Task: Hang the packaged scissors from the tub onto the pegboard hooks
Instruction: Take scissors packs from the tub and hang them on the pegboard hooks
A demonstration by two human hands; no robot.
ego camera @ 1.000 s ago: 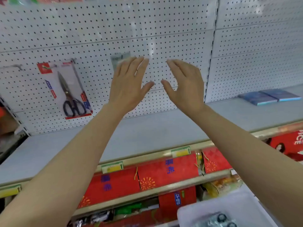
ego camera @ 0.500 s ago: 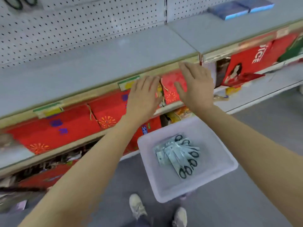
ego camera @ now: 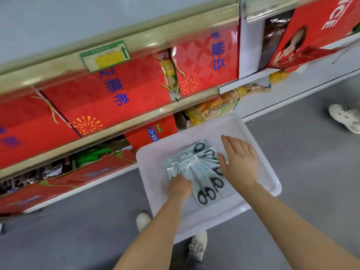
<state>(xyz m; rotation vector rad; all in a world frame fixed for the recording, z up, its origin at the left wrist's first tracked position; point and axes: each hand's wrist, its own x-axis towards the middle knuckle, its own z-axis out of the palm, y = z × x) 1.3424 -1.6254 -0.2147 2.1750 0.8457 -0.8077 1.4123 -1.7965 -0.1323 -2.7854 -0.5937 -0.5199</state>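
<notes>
Grey shop floor [ego camera: 311, 172] runs beside shelves of red gift boxes [ego camera: 109, 98]. On it sits a white translucent plastic tub [ego camera: 259, 145] holding fanned, pale-blue carded packs of black-handled scissors [ego camera: 202, 172]. Left hand [ego camera: 179, 187] curls onto the pile's near edge, grip hidden; right hand [ego camera: 240, 162] lies spread flat over the packs.

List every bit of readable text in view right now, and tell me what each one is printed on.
"ICE": white letters, cut off by the frame edge, on the red carton with a portrait.
Blue Chinese characters on the red firework-print gift boxes: large but motion-blurred; not read with confidence.
Green-and-yellow shelf price tag: an upward arrow shows; print too blurred.
Pale blue packaged scissors in the white plastic tub: print too small.
</notes>
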